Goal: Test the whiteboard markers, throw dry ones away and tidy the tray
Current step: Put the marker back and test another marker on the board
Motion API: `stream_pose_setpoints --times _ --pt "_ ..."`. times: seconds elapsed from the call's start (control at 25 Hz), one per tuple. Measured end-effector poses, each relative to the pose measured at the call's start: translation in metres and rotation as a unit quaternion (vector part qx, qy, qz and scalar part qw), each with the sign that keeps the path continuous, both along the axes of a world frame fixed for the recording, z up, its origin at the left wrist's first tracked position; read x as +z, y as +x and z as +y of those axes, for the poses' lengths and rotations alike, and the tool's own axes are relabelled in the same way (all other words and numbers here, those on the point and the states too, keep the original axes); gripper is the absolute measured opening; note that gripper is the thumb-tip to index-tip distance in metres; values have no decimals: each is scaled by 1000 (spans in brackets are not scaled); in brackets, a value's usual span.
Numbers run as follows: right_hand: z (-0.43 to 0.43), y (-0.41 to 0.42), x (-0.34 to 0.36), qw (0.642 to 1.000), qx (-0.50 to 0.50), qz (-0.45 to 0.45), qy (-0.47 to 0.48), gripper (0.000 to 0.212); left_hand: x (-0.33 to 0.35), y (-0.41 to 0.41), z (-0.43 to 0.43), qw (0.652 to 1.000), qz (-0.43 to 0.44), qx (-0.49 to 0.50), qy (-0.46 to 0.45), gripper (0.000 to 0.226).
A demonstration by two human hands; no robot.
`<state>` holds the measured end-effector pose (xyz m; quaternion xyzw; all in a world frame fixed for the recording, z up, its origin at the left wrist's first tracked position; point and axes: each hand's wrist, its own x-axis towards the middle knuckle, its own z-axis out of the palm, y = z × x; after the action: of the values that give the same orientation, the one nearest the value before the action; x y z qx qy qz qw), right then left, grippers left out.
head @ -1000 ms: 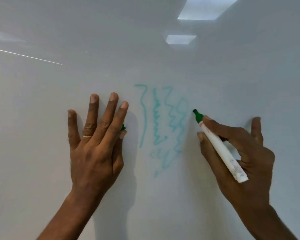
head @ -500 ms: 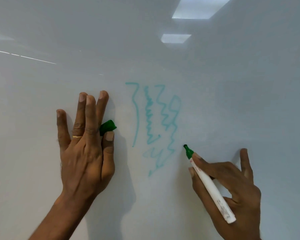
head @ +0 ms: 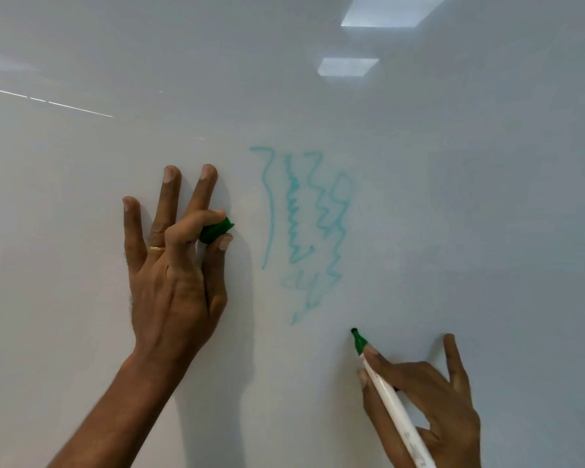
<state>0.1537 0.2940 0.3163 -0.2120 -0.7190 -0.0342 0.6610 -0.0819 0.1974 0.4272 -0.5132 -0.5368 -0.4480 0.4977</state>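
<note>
A whiteboard (head: 470,204) fills the frame, with pale teal scribbles (head: 304,231) at center. The left hand (head: 173,265) pinches a green cap (head: 215,230). At lower right, the right hand (head: 426,396) grips a white, green-tipped marker (head: 394,407).

The whiteboard (head: 487,231) is glossy white, shading to pale grey toward its right edge. Near its middle run faint teal squiggles (head: 304,231): one long stroke and several zigzag lines. The cap (head: 215,229) is bright green. The marker (head: 390,403) has a white barrel with faint grey print, a green collar and a dark tip. The ring (head: 157,248) on the left hand (head: 173,282) is gold.
</note>
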Motion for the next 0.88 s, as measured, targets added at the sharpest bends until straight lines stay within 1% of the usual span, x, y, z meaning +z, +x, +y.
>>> stream_pose_setpoints --times 0.08,0.2,0.28,0.36,0.44,0.56,0.72,0.8,0.88 --pt "-13 -7 17 999 41 0 18 25 1 0 -1 1000 0 -5 5 12" --pt "-34 -13 58 988 154 30 0 30 1 0 -1 1000 0 -15 6 11" --pt "-44 -20 84 979 201 16 -1 33 1 -2 -2 1000 0 -20 6 12" --pt "-47 -31 101 979 202 -5 11 33 1 -3 -2 1000 -2 -20 2 13" --pt "-45 -44 112 982 189 -12 -2 31 1 -4 -2 1000 -2 -17 -3 14" --pt "-44 -60 124 985 170 4 -27 25 0 -6 -2 1000 -4 -12 -2 17" --pt "-43 -65 134 988 153 29 -5 21 -1 -8 -1 1000 -8 -16 -4 19" --pt "-45 -65 131 985 162 47 -24 19 0 -7 -1 1000 -8 -15 -5 17" --pt "-47 -65 120 984 167 44 -45 17 -1 -7 -1 1000 -5 -14 -2 16"
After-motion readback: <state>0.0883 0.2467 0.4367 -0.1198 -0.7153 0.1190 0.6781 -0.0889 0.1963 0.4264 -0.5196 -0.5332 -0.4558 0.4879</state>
